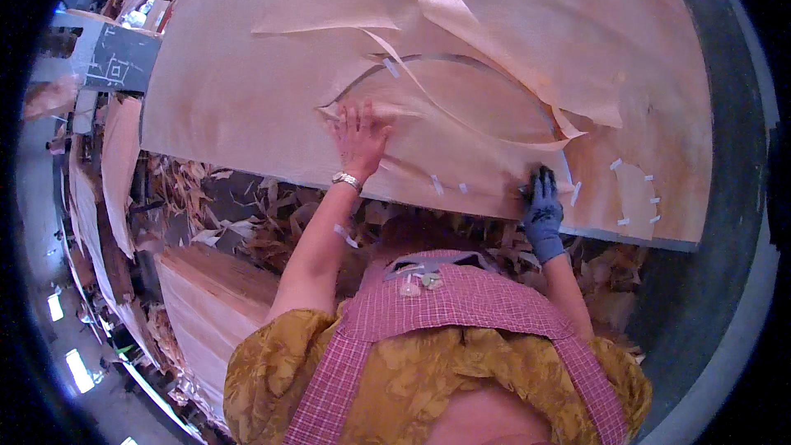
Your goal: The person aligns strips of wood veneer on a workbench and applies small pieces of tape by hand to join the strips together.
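A wide, pale wood veneer sheet [222, 107] spreads out before me, with a long curved gap cut or torn in it. Flat on the veneer, just below the gap's left end, lies my left hand [360, 142], bare, fingers stretched and holding nothing. Near the sheet's front edge is my right hand [543, 213] in a grey-blue glove with dark fingertips. Its fingers are drawn together around something small and dark, too hidden to name. Loose curling veneer strips [449, 10] lie beyond the gap. Short pieces of whitish tape [437, 185] stick to the sheet near both hands.
A taped oblong veneer patch [636, 198] sits at the right. Veneer scraps [239, 206] litter the space below the front edge. A veneer stack [214, 297] stands at lower left, with a grey marked board [124, 58] above it. A tape piece [346, 236] clings to my left forearm.
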`<move>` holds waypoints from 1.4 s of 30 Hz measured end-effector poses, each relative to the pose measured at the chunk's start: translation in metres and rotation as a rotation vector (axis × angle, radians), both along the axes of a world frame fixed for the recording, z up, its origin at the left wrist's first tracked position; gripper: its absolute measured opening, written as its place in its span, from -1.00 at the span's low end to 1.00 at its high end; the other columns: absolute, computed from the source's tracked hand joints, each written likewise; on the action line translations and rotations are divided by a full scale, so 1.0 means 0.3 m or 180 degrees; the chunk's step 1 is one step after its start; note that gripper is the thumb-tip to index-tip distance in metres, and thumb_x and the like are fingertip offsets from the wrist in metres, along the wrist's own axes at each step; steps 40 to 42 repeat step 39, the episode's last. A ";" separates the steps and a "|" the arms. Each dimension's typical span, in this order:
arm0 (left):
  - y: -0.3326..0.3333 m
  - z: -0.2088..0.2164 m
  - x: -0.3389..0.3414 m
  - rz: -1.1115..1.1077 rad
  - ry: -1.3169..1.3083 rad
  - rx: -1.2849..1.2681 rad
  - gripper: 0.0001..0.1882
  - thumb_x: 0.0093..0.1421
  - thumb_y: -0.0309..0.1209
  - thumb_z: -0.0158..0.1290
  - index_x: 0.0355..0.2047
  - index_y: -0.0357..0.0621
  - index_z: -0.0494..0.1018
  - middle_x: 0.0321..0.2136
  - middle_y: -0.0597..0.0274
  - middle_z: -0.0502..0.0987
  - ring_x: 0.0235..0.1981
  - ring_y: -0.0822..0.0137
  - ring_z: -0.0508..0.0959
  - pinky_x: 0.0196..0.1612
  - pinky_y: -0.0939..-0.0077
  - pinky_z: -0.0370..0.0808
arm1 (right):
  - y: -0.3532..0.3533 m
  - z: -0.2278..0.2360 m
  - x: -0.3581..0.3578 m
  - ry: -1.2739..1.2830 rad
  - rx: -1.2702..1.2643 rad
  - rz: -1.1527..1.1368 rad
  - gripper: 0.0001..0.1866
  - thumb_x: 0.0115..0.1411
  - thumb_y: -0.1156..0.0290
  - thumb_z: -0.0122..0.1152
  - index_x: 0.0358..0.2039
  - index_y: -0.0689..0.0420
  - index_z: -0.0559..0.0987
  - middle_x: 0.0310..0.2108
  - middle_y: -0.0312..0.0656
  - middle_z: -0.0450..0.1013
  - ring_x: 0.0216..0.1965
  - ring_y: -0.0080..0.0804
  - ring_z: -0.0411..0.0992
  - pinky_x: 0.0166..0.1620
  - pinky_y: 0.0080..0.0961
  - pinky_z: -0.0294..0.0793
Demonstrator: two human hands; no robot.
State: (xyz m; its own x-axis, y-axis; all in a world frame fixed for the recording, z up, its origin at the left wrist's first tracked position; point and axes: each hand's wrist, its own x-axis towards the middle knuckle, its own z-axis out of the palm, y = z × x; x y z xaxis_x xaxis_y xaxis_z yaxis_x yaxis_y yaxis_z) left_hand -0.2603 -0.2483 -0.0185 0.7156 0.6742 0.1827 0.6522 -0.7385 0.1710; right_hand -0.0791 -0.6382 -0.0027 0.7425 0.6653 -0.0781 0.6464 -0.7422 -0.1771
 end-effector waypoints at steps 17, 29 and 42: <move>-0.020 0.025 0.212 -0.0359 -0.0985 -0.0391 -0.30 0.23 -0.15 -0.03 0.31 -0.16 0.07 0.28 -0.04 0.13 0.34 0.00 0.05 0.33 0.00 -0.08 | 0.170 0.138 0.029 0.1034 0.1220 -0.0410 -0.62 0.13 0.47 0.19 -0.01 0.17 0.48 0.02 -0.05 0.44 0.07 -0.08 0.37 0.10 -0.30 0.36; -0.123 0.128 0.691 0.0777 -0.3116 -0.3278 -0.44 0.31 -0.19 -0.08 0.16 -0.37 0.20 0.11 -0.18 0.29 0.15 0.00 0.30 0.22 0.21 0.20 | 0.604 0.337 -0.172 0.4987 0.2487 0.0327 -0.70 0.18 0.43 0.22 -0.07 0.23 0.52 -0.18 -0.25 0.53 -0.16 -0.54 0.43 -0.02 -0.53 0.41; -0.076 0.023 0.635 -0.1597 -0.0665 -0.0066 -0.43 0.20 -0.19 0.07 0.19 -0.03 0.24 0.16 0.02 0.26 0.12 0.07 0.33 0.18 0.11 0.20 | 0.450 0.413 -0.088 0.2345 0.0807 0.0514 -0.75 0.27 0.28 0.15 -0.15 0.16 0.56 -0.19 -0.04 0.58 -0.17 -0.18 0.56 -0.02 -0.31 0.48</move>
